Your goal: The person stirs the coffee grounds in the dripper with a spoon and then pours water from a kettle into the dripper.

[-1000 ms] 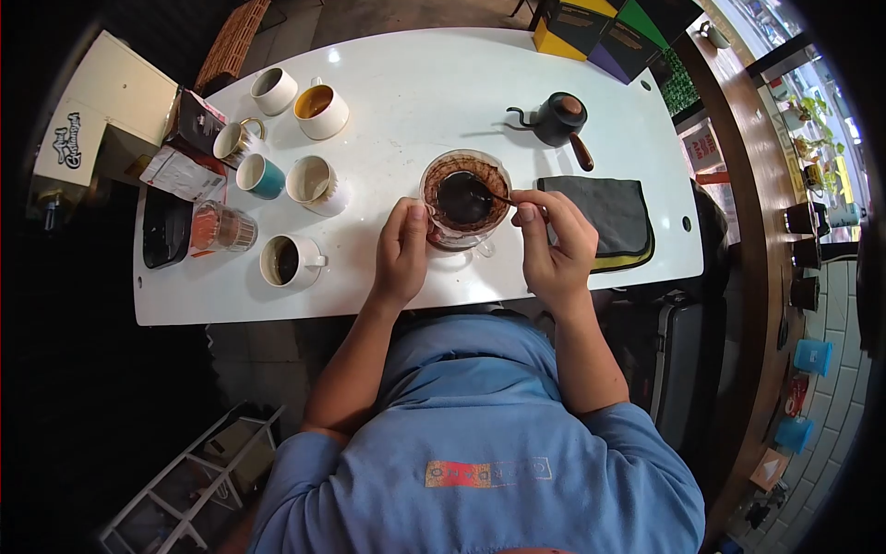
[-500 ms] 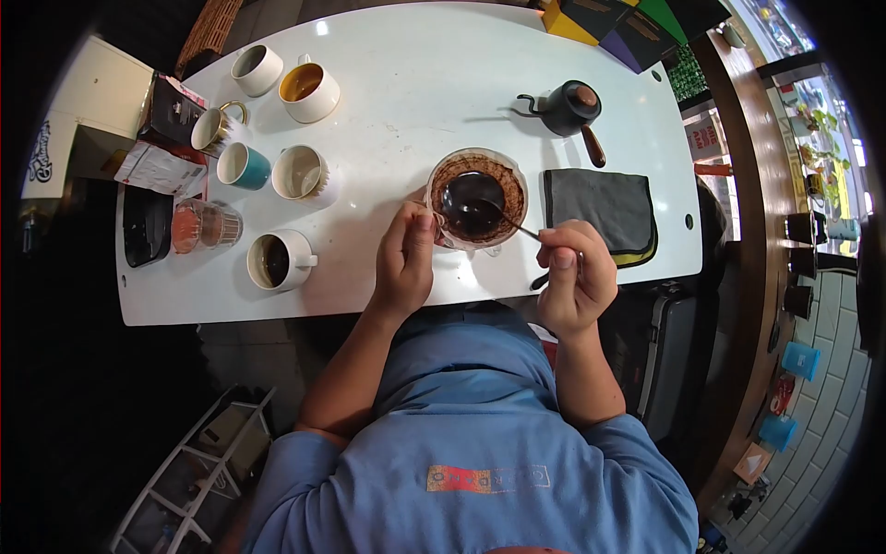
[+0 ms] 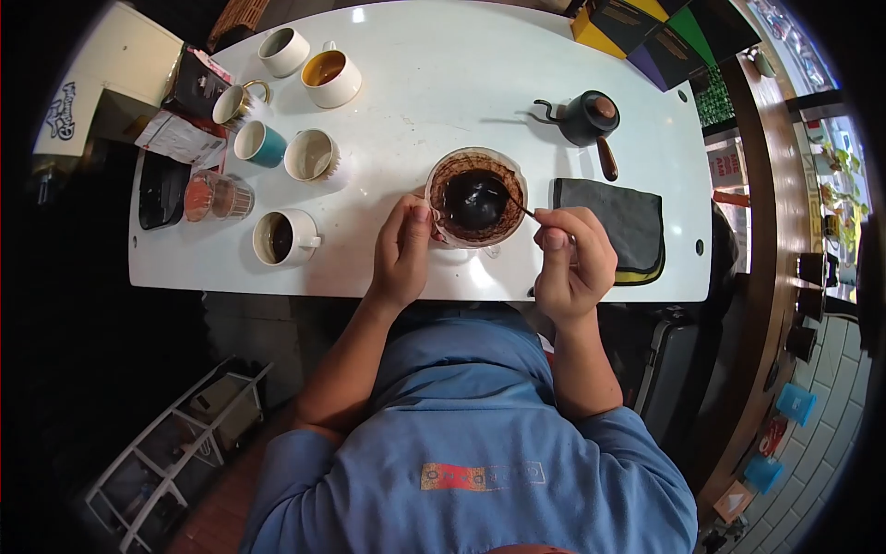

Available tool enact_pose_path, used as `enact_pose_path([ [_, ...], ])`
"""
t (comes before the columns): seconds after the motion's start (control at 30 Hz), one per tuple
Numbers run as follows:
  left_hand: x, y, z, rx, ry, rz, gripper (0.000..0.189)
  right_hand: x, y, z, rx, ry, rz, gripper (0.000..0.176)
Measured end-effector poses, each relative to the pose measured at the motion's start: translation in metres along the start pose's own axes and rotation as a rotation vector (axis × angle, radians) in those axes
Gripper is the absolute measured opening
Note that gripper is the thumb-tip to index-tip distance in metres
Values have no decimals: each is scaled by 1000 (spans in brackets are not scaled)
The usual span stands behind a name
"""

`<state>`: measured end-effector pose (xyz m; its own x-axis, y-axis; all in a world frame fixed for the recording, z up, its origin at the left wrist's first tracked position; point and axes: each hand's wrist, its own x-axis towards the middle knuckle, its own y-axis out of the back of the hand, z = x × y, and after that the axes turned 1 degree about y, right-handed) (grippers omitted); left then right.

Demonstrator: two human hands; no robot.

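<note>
A round glass vessel with dark liquid and brown grounds along its inner wall is at the table's front middle. My left hand grips its left side with thumb and fingers. Pinched in my right hand is a thin spoon, its handle slanting over the vessel's right rim. The spoon's lower end reaches the dark liquid, where its tip is hidden. Right of the vessel lies a folded dark cloth with a yellow-green edge.
On the white table, a black kettle is at the back right. Several cups are at the left, including a white mug of dark liquid and a teal cup. A ribbed glass and a black tray stand farther left.
The spoon has shifted a little toward the vessel's right wall, and my right hand has moved slightly. The whole view has also shifted. My left hand keeps its hold.
</note>
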<state>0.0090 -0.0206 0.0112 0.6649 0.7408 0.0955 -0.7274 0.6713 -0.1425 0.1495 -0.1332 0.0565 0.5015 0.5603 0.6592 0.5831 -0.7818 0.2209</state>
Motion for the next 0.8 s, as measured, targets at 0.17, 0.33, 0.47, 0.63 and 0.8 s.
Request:
enact_pose_path([
  [0.17,-2,-6,6,53,32,89,23,5,5,7,71,-90,-68,9],
  [0.33,-5,-11,7,21,61,154,25,11,16,7,195,-46,-108,10],
  [0.47,-6,-12,0,1,52,203,25,13,23,4,269,-96,-202,9],
  [0.63,-7,-19,-2,2,-13,259,26,19,28,5,257,-172,-352,9],
  [0.8,-8,-20,-12,-92,-17,304,30,21,31,15,222,-98,-369,10],
])
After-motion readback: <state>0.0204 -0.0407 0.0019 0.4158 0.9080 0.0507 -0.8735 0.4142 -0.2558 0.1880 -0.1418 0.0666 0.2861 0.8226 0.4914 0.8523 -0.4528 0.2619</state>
